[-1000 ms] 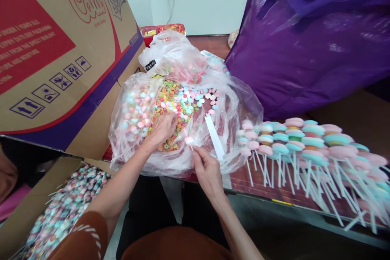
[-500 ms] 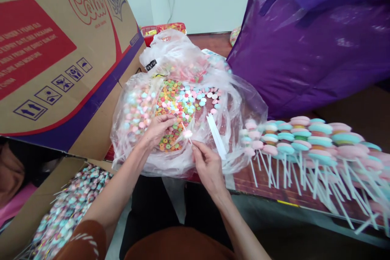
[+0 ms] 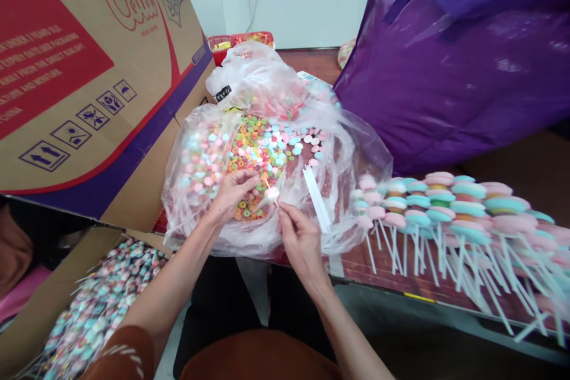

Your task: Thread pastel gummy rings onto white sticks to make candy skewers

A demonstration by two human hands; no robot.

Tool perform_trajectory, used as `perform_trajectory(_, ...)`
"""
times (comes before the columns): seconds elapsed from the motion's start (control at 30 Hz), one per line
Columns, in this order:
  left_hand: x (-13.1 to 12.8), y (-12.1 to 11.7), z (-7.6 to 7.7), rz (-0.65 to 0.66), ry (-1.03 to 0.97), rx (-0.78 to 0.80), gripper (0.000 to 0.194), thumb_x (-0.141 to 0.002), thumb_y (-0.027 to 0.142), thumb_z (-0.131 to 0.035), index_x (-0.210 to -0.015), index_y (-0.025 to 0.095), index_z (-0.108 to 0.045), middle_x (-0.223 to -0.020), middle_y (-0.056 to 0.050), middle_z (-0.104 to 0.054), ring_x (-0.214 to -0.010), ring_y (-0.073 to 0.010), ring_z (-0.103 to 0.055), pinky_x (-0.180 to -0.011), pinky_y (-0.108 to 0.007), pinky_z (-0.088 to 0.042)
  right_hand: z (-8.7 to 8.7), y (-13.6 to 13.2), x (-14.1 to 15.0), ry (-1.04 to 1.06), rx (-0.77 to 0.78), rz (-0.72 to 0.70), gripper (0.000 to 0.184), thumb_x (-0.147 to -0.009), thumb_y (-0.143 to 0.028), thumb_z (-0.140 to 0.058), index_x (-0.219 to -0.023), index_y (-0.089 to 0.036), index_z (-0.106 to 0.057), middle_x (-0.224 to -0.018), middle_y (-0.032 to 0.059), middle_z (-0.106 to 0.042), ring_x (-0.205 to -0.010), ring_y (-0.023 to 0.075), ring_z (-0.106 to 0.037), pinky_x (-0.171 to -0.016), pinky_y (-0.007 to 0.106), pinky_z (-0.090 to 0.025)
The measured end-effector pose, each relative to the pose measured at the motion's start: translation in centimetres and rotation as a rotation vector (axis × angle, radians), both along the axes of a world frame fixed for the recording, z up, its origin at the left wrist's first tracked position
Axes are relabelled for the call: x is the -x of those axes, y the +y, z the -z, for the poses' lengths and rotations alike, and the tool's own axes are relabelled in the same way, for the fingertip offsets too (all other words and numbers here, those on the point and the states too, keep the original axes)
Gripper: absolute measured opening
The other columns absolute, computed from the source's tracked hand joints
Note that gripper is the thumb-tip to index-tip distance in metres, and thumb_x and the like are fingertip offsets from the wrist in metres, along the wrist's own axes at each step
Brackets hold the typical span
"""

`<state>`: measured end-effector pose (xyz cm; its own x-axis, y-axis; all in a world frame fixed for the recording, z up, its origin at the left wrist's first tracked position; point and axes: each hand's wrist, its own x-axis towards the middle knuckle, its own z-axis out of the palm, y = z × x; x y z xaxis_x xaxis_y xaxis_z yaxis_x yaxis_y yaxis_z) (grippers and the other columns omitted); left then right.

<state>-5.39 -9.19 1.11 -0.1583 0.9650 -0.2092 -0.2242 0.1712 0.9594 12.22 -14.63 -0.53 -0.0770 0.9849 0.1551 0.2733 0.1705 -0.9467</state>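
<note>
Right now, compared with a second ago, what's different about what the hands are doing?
The left hand, curled down over the ring sweets before, now points its straighter fingers toward the stick; whether it picked anything up, I cannot tell. The right hand still grips that stick, with a pale sweet on it. The purple bag stayed put.

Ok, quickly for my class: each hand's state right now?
Left hand: finger and thumb close together; cannot tell whether anything is pinched.
Right hand: closed on a thin white stick bearing a pale pink candy.
</note>
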Motion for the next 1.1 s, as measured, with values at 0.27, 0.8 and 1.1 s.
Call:
perform_trajectory(0.27,-0.7,-0.4,0.0,-0.189,0.142,-0.15,0.032,-0.066,0.037,-0.084,-0.088,0.016,-0.075,-0.086,-0.003,-0.074,-0.072,-0.0122,-0.065,-0.063,-0.021,-0.051,0.6,-0.5,-0.1,0.012,0.04,-0.096,0.035,-0.095,-0.034,-0.05,-0.111,-0.015,-0.076,-0.076,0.0039,-0.069,-0.066,0.016,-0.06,-0.06,0.024,-0.046)
perform_trajectory(0.8,-1.0,-1.7,-0.5,-0.095,-0.335,0.135,0.034,-0.061,0.015,-0.088,-0.087,0.014,-0.067,-0.083,-0.001,-0.07,-0.076,-0.011,-0.069,-0.073,-0.022,-0.056,0.0,-0.9,0.9,-0.066,-0.008,-0.041,0.029,-0.097,-0.031,-0.047,-0.084,-0.016,-0.068,-0.064,-0.0026,-0.054,-0.056,0.0109,-0.046,-0.059,0.023,-0.037)
perform_trajectory(1.1,-3.3,-3.3,0.5,0.078,-0.239,0.114,0.042,-0.063,0.032,-0.089,-0.09,0.014,-0.063,-0.079,0.001,-0.066,-0.071,-0.0092,-0.064,-0.066,-0.019,-0.052,1.2,-0.2,0.4,-0.021,-0.018,0.003,0.029,-0.098,-0.036,-0.047,-0.077,-0.019,-0.059,-0.06,-0.005,-0.045,-0.054,0.0107,-0.042,-0.055,0.024,-0.034)
